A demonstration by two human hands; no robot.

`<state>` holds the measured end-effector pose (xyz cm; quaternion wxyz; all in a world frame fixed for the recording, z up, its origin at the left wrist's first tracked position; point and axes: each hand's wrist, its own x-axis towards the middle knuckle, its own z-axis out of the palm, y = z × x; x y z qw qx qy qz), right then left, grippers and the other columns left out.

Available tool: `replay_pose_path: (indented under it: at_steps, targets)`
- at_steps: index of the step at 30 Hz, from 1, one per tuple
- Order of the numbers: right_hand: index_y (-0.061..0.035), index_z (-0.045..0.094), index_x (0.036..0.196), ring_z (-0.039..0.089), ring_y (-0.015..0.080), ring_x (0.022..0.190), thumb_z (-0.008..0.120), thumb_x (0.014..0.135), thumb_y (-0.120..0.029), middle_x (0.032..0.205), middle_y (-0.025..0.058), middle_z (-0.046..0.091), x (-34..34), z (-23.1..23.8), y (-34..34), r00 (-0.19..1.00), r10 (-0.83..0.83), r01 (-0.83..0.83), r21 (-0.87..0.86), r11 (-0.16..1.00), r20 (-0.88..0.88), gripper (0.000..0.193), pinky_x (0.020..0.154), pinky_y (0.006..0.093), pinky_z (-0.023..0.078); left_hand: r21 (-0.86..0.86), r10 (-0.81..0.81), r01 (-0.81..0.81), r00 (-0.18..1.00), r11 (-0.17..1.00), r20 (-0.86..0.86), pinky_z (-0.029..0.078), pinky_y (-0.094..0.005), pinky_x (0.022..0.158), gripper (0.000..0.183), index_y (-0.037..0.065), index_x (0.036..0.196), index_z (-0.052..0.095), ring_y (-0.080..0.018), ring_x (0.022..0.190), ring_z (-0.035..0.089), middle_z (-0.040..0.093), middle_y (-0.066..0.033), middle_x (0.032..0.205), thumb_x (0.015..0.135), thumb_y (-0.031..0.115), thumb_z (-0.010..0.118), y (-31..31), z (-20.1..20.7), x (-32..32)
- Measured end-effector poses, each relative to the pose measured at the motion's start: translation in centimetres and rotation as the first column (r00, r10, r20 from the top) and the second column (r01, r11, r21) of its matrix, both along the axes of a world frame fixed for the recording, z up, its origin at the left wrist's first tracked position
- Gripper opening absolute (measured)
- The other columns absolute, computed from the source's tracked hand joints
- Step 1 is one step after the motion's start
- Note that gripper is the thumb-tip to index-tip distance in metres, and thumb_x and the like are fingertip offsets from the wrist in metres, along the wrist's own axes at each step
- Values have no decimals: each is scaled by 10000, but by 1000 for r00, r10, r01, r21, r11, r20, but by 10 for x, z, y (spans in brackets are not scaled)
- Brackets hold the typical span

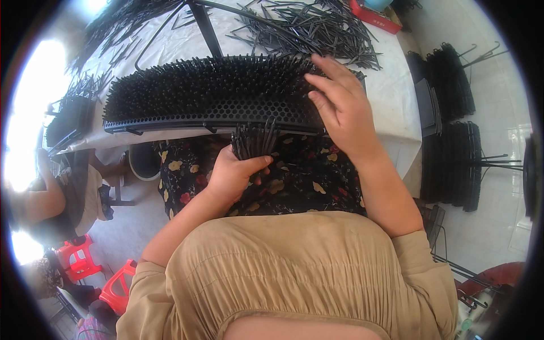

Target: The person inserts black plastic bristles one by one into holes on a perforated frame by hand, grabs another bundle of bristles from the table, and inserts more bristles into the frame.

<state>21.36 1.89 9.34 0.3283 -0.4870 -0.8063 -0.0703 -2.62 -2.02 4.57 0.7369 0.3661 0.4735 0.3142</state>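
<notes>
**A fistful of slim black sticks (254,141) before a bristling panel (266,107)**

In the head view, the left hand (226,173) closes around the lower part of the sticks, thumb laid across them; their narrow ends fan upward at the panel's near edge. The right hand (344,107) is loosely open over the panel's right end, fingers parted and gently curved, with nothing visible held between them.

The panel is long, black and rigid, punched with a honeycomb-like grid of round holes. Dense upright pegs (198,82) fill most of it like a coarse brush; rows of bare holes show along the near side, and small hooks jut from the edge.

It sits at the edge of a table with a smooth white cover (394,90). Beyond it lies a tangled, spiky pile (317,34) of similar sticks, near a shallow red tray (388,24). Dark floral cloth (300,192) drapes below the sticks, above a gathered tan top (294,249). Glossy red plastic stools (82,260) stand at left; shaggy black bundles (453,164) rest at right on the pale floor (504,187).
</notes>
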Motion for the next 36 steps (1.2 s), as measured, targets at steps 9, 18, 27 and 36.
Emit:
replay_pose_path:
  at_steps: [9,18,27,36]
  targets:
    - [-10,674,1036,647,87,846,736,857,-25,932,22,694,-33,-15,-49,640,-261,-417,-613,671,-722,190,733,228,529,46,-72,69,996,997,57,485,-233,538,164,13,1008,674,-95,667,608,689,-48,862,846,2,694,-4,10,10]
    - [-26,614,975,658,122,736,663,916,-26,885,67,693,-11,1,-36,239,-362,-372,-429,823,-901,77,602,239,535,-50,-139,143,988,988,70,485,-243,527,136,-10,978,651,-122,669,617,688,-81,851,850,21,684,-6,1,5]
    - [-72,631,1004,616,216,635,758,787,42,864,76,683,10,-23,-7,884,68,31,203,979,-462,276,570,298,488,-124,-74,77,997,989,31,475,-255,511,112,-2,936,641,-133,662,615,677,-85,826,846,43,691,-5,1,11]
    - [-95,684,1016,601,244,815,809,694,-11,867,27,685,7,-21,-3,919,17,50,161,986,-393,356,740,338,491,-92,-68,72,997,993,43,476,-251,515,113,-1,943,645,-128,663,613,678,-77,824,849,41,691,-5,-2,11]
